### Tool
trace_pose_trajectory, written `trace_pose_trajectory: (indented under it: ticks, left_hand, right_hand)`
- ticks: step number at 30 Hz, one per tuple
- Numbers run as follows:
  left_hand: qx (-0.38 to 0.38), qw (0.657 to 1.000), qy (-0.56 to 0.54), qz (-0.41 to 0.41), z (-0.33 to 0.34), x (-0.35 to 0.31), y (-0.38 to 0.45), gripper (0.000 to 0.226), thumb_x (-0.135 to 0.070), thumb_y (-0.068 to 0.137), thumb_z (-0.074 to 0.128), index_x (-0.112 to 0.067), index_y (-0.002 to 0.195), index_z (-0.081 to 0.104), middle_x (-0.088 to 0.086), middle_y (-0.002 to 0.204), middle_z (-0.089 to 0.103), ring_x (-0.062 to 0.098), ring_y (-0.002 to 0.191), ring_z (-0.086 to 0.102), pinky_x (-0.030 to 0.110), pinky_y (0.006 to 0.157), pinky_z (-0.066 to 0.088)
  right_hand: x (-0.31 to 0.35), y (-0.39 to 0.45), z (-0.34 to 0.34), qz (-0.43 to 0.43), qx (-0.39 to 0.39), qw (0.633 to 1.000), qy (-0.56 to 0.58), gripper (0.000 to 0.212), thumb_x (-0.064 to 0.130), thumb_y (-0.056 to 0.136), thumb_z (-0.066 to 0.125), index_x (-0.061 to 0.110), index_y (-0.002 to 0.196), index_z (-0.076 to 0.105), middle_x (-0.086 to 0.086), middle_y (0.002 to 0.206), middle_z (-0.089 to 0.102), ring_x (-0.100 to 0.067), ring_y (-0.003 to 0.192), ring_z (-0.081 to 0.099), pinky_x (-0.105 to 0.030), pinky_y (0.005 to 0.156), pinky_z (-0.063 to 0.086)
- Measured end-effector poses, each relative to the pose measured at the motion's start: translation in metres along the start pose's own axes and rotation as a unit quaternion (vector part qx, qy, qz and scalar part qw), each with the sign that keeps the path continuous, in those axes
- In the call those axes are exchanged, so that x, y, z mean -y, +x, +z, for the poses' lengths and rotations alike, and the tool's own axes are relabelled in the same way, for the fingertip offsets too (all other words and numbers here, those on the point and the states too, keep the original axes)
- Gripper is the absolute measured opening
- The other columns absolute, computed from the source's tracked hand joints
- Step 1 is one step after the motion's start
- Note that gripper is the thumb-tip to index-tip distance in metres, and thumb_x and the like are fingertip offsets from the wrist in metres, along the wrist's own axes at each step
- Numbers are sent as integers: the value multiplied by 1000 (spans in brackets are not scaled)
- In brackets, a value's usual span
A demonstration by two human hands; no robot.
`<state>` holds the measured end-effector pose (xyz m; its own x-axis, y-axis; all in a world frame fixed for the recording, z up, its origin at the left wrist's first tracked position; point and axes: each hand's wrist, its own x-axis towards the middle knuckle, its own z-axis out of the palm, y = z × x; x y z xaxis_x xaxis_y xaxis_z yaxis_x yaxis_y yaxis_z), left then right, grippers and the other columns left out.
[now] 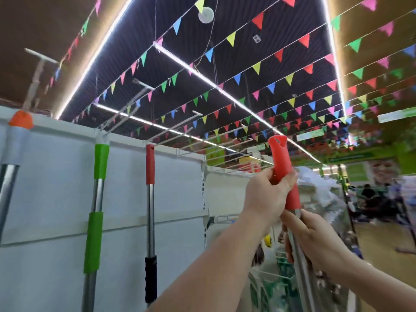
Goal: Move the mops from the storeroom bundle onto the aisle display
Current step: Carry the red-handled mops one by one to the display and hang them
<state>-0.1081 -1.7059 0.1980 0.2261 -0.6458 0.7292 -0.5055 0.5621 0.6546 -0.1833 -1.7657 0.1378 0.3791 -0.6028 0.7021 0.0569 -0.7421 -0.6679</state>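
Observation:
I hold a mop upright by its handle, which has a red plastic grip (279, 156) above a bare metal pole (302, 264). My left hand (267, 194) grips the red part from the left. Lower down, my right hand (315, 242) is wrapped round the metal pole. The mop's head is out of view below. On the white display panel (177, 188) hang three mops: one with an orange cap (21, 119) at far left, one with green grips (99, 179), and one with a red top and black sleeve (150, 167).
White wire hooks (180, 136) stick out from the top of the display, several of them bare to the right of the hung mops. A shelf upright (204, 194) divides the panels. The shop aisle with green signs opens at right. Coloured bunting and strip lights run overhead.

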Motion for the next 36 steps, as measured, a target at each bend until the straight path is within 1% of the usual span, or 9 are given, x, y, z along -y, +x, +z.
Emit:
trace_pose_trajectory:
  ticks: [2,5,8,14,17,21,27,33,36]
  left_hand:
    - [-21,1000,10,-2,9,16,20,31,-29,88,60,-12,115,61,8,107,68,22,100,63,36,93,51]
    - [-49,998,16,-22,21,41,45,34,-30,88,61,-16,118,54,1,102,66,16,94,63,28,84,52]
    - [-92,994,36,-46,31,68,68,36,-29,86,63,-11,116,55,4,107,68,17,96,64,33,90,52]
    - [-187,976,98,-60,34,102,105,38,-28,85,64,-12,118,55,5,104,68,18,95,65,30,89,52]
    - [-216,962,155,-62,31,111,119,40,-32,84,64,-18,121,55,5,104,69,17,90,66,25,80,52]
    - [-203,956,196,-75,23,117,133,41,-28,85,63,-26,125,52,1,98,68,12,86,66,20,76,50]
    - [-219,952,215,-24,12,126,160,37,-20,86,63,-22,122,55,-6,79,66,10,75,64,20,74,51]
    - [-250,937,244,15,9,124,190,18,-24,85,64,-31,98,55,-8,73,64,6,69,62,16,65,50]
    - [-285,920,266,34,5,120,200,21,-25,85,65,-26,104,57,-7,76,62,7,72,61,18,67,49]
  right_hand:
    - [-19,22,-1,-5,10,1000,24,39,39,89,48,8,66,48,-15,58,51,-25,52,48,-37,57,40]
    - [-46,50,-1,2,45,995,91,33,30,92,47,6,69,46,-16,57,51,-20,43,51,-27,44,44]
    - [-74,77,4,-4,80,989,126,33,28,93,47,5,69,45,-12,52,51,-12,35,51,-20,36,41]
    - [-120,134,27,-23,145,969,200,34,35,92,49,8,71,47,-3,50,47,-23,48,53,-37,49,47]
    - [-128,156,37,-27,176,957,228,35,36,92,48,11,68,48,2,42,49,-16,41,53,-29,43,46]
    - [-133,178,45,-57,184,950,245,33,35,93,47,14,67,48,1,45,51,-8,34,49,-17,37,40]
    - [-131,207,51,-70,198,942,262,37,40,91,46,10,70,47,-14,60,56,-17,40,54,-22,39,43]
    - [-121,238,50,-93,209,929,291,37,39,91,46,8,71,47,-14,64,55,-16,41,54,-22,38,44]
    - [-116,252,52,-111,225,917,310,37,38,92,45,9,69,48,-13,65,55,-16,39,54,-22,38,44]
